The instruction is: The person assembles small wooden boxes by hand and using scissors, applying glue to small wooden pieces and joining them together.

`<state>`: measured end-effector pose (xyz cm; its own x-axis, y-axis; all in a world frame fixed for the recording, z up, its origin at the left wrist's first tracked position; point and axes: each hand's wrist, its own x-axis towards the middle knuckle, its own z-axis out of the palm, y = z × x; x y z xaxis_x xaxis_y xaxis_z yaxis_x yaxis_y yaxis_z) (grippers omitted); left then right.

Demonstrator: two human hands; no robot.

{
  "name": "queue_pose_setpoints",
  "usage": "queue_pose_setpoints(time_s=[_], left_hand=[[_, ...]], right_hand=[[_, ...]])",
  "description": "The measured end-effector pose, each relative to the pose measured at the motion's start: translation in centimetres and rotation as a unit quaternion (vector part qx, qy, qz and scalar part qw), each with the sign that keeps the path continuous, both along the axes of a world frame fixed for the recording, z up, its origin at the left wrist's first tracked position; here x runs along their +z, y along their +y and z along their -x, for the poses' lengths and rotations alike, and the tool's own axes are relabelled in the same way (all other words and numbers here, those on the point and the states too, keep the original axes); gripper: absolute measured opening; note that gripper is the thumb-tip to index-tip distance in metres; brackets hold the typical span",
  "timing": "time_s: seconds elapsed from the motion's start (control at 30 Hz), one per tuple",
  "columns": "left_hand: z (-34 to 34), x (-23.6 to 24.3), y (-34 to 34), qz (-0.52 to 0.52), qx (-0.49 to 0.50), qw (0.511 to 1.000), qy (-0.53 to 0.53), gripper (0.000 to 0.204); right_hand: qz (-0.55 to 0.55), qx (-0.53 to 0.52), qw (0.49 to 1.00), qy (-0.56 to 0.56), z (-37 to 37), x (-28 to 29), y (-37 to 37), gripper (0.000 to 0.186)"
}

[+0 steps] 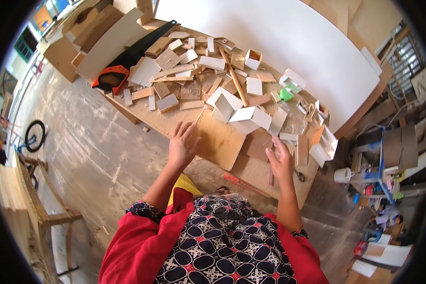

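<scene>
My left hand point(182, 144) is raised with its fingers apart and holds nothing. It is beside the left edge of a square, yellowish wooden board point(220, 139) that lies at the bench's near edge. My right hand point(281, 160) is also open, thumb apart from the fingers, over the right part of the bench. Beside it lies a darker brown flat panel point(259, 146). Just below that hand is a short brownish stick point(271, 179), and dark-handled scissors point(300, 176) lie to its right. White folded-looking panels point(244, 114) stand behind the board.
Wood offcuts point(168, 59) and small white blocks point(254, 86) are heaped across the workbench. A handsaw with an orange handle point(111, 78) lies at far left. Behind stands a large white panel point(279, 42). A green crumpled thing point(287, 93) and an open white box point(323, 146) sit at right.
</scene>
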<state>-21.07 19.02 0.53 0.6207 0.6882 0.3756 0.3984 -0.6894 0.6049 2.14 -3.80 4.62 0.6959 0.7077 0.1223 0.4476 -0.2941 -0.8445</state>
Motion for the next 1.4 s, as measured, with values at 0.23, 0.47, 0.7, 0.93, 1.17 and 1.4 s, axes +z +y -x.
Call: queue_pose_setpoints(time_s=[0.23, 0.47, 0.7, 0.93, 1.17, 1.4], left_hand=[[1.6, -0.4, 1.7, 0.013, -0.121, 0.993, 0.004, 0.052], [6.6, 2.7, 4.3, 0.0, -0.271, 0.962, 0.03, 0.059], [15.0, -0.4, 8.0, 0.019, -0.291, 0.949, 0.117, 0.059], [17.3, -0.5, 9.7, 0.028, -0.305, 0.946, 0.107, 0.058], [12.7, 0.4, 8.5, -0.043, -0.333, 0.938, 0.084, 0.059], [7.8, -0.6, 6.6, -0.084, -0.303, 0.941, 0.129, 0.068]], right_hand=[[0.067, -0.006, 0.997, -0.045, 7.8, -1.2, -0.1, 0.049], [0.004, -0.145, 0.989, 0.018, 12.3, -4.6, 2.4, 0.047], [0.023, -0.26, 0.965, -0.018, 14.4, -7.4, 5.0, 0.042], [0.006, -0.287, 0.958, -0.023, 15.5, -7.6, 6.1, 0.04], [-0.059, -0.222, 0.973, 0.008, 15.1, -8.1, 5.2, 0.057], [-0.051, -0.175, 0.98, 0.075, 15.5, -6.3, 4.8, 0.065]])
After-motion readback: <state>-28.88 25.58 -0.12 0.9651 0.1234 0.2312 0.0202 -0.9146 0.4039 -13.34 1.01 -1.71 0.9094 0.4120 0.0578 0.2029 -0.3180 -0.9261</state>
